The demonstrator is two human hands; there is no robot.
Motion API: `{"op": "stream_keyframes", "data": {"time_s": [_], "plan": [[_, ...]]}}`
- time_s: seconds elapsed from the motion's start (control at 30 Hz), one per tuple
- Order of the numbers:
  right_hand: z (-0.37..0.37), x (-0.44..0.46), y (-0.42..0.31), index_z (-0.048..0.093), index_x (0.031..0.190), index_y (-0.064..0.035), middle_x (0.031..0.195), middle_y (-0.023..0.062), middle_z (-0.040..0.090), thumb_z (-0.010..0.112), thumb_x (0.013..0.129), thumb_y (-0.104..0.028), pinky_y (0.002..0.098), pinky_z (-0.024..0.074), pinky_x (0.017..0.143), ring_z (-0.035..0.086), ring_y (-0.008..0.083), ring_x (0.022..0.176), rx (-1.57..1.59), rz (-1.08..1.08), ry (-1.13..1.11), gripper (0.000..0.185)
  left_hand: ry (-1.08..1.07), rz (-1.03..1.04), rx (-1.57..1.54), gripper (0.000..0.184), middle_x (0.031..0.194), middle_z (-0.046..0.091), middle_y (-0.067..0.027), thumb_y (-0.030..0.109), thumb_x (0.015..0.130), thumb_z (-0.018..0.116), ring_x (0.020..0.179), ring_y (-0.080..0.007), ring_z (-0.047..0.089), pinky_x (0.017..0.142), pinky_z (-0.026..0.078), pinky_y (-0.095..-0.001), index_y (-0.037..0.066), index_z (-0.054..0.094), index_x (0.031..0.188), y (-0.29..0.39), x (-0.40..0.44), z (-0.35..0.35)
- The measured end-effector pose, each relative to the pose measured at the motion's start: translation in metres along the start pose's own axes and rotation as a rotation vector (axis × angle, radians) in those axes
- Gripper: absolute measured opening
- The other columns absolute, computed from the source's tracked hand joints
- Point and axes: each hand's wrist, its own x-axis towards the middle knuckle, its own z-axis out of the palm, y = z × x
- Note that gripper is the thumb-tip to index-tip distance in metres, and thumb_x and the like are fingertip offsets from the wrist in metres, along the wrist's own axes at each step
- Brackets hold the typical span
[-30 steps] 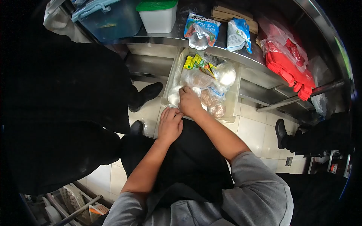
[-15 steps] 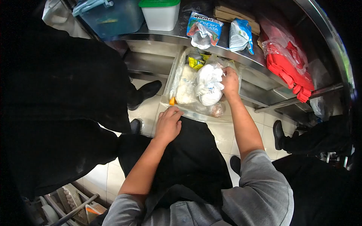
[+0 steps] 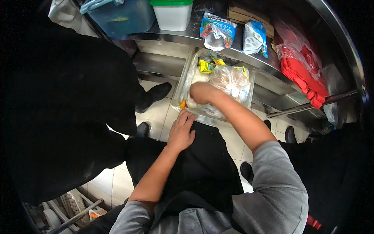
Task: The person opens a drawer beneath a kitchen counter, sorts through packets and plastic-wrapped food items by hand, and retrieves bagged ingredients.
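A pulled-out clear plastic drawer holds several plastic bags. My right hand reaches down into its left part, over a pale-filled bag. The fingers bend down out of sight, so their grip is hidden. Beside that hand lies a knotted clear bag with brownish contents. Yellow packets show toward the drawer's back, and a small orange piece sits at the front left corner. My left hand rests at the drawer's front edge, fingers stretched out and holding nothing.
Above the drawer, a metal shelf carries a blue tub, a green-lidded white container, two blue pouches and red bags. A person in black clothing stands close on the left; dark shoes show at right.
My right hand has moved from the drawer's right side to its left. The white bag it was touching is no longer visible there; a knotted bag with brownish contents now shows.
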Motion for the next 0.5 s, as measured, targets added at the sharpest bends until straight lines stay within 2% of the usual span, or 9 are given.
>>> {"op": "stream_keyframes", "data": {"time_s": [0.07, 0.1, 0.17, 0.3, 0.4, 0.47, 0.5], "plan": [[0.038, 0.02, -0.012, 0.07, 0.092, -0.006, 0.089, 0.0109, 0.068, 0.058, 0.078, -0.016, 0.0413, 0.0474, 0.074, 0.065, 0.0256, 0.083, -0.232, -0.06, 0.01, 0.021, -0.009, -0.019, 0.05, 0.048, 0.114, 0.046, -0.0123, 0.003, 0.066, 0.068, 0.115, -0.0313, 0.045, 0.093, 0.04, -0.0397, 0.003, 0.054, 0.112, 0.001, 0.005, -0.003], [0.053, 0.022, -0.015, 0.07, 0.092, -0.006, 0.089, 0.0109, 0.068, 0.058, 0.078, -0.016, 0.0413, 0.0474, 0.074, 0.065, 0.0256, 0.083, -0.234, -0.062, 0.02, 0.021, -0.015, -0.012, 0.078, 0.046, 0.112, 0.047, -0.0118, 0.003, 0.066, 0.068, 0.114, -0.0305, 0.045, 0.091, 0.04, -0.0397, 0.003, 0.055, 0.111, 0.002, 0.006, -0.004], [0.07, 0.018, -0.022, 0.069, 0.095, -0.0088, 0.094, 0.0074, 0.065, 0.055, 0.082, -0.018, 0.0386, 0.0422, 0.078, 0.062, 0.0217, 0.087, -0.552, 0.003, 0.349, 0.022, 0.027, 0.008, 0.1, 0.043, 0.108, 0.048, -0.0105, 0.003, 0.065, 0.067, 0.111, -0.028, 0.047, 0.089, 0.039, -0.0406, 0.005, 0.056, 0.107, 0.001, 0.006, 0.0], [0.07, 0.013, -0.017, 0.068, 0.097, -0.0101, 0.105, 0.0065, 0.063, 0.05, 0.086, -0.02, 0.0367, 0.0374, 0.083, 0.06, 0.0202, 0.093, -0.344, 0.028, 0.284, 0.023, 0.02, 0.022, 0.166, 0.042, 0.108, 0.048, -0.0095, 0.004, 0.065, 0.067, 0.111, -0.0265, 0.047, 0.089, 0.036, -0.0418, 0.006, 0.057, 0.106, 0.0, 0.005, 0.003], [0.069, 0.002, -0.014, 0.069, 0.088, -0.011, 0.096, 0.0067, 0.066, 0.052, 0.083, -0.019, 0.0358, 0.0373, 0.083, 0.062, 0.0199, 0.089, -0.346, 0.032, 0.323, 0.02, 0.027, 0.005, 0.209, 0.042, 0.107, 0.049, -0.0076, 0.004, 0.065, 0.067, 0.111, -0.0241, 0.047, 0.089, 0.032, -0.0417, 0.009, 0.057, 0.106, -0.003, 0.003, 0.002], [0.062, -0.008, -0.004, 0.069, 0.08, -0.0118, 0.086, 0.0063, 0.068, 0.052, 0.081, -0.017, 0.0361, 0.0376, 0.083, 0.063, 0.02, 0.086, -0.28, 0.084, 0.252, 0.018, 0.022, 0.007, 0.207, 0.044, 0.106, 0.05, -0.006, 0.005, 0.064, 0.067, 0.111, -0.0226, 0.047, 0.088, 0.032, -0.041, 0.01, 0.057, 0.107, -0.003, 0.004, -0.001], [0.061, -0.013, 0.003, 0.068, 0.08, -0.0124, 0.085, 0.0055, 0.068, 0.057, 0.076, -0.021, 0.0371, 0.0402, 0.082, 0.063, 0.022, 0.089, -0.286, 0.085, 0.276, 0.015, 0.025, -0.005, 0.202, 0.044, 0.106, 0.05, -0.006, 0.005, 0.064, 0.067, 0.111, -0.0226, 0.047, 0.088, 0.032, -0.041, 0.01, 0.057, 0.107, -0.002, 0.003, -0.002]]}}
